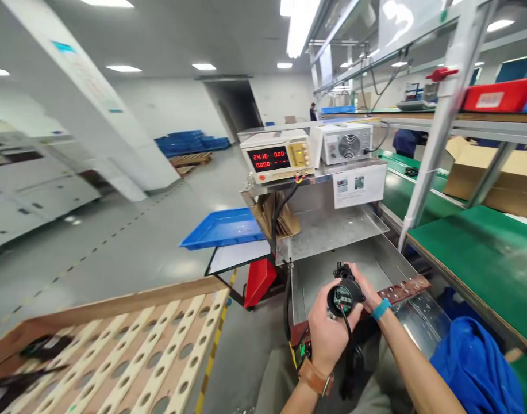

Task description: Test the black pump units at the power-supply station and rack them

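A round black housing [346, 294] with a green circuit board inside is held between both hands, over the metal tray. My left hand [326, 328], with a brown watch strap at its wrist, is closed round the left side of the housing. On the right side, my right hand [363, 290], below which sits a teal wristband, grips the same housing. A black cable hangs from it toward my lap. Its open face with the board is turned toward me. The fingertips behind the housing are partly hidden.
A power supply [277, 155] with red digits stands on a metal shelf above the tray [319, 276]. At left lies a wooden rack [177, 339] with round holes. A blue tray [224, 227], a green bench [479, 247] and blue cloth [474, 365] are around.
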Tool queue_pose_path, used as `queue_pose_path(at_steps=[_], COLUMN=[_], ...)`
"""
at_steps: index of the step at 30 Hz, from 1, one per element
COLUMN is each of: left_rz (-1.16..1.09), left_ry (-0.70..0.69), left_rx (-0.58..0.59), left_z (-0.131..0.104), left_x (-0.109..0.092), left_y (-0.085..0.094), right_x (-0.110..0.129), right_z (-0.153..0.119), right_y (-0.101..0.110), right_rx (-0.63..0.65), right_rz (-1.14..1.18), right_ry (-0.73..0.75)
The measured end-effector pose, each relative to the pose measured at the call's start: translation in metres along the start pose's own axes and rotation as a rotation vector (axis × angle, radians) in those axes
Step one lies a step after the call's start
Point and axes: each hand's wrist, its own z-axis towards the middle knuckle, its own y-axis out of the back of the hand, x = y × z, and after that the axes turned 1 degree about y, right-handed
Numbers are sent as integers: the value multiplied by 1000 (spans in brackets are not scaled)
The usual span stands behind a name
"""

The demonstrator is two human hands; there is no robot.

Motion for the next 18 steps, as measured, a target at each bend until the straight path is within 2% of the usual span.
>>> queue_pose_path(at_steps=[3,6,11,16,18], left_rz=[104,150,142,133,129], left_ry=[101,169,164,96,67], left_rx=[-120,-166,-138,-62,-26], left_z=[9,18,26,27,29], left_x=[52,81,96,98,99], left_y=[-12,-23,-31,-35,-36], right_x=[9,6,-1,12,15], right_z=[-4,-2,1,-4,-5], right_y=[-20,-31,-29,-22,-22], right_rx=[134,138,164,235,225], right_rz=[96,64,59,21,-17], right_ry=[-122,-133,-129,-120,-141])
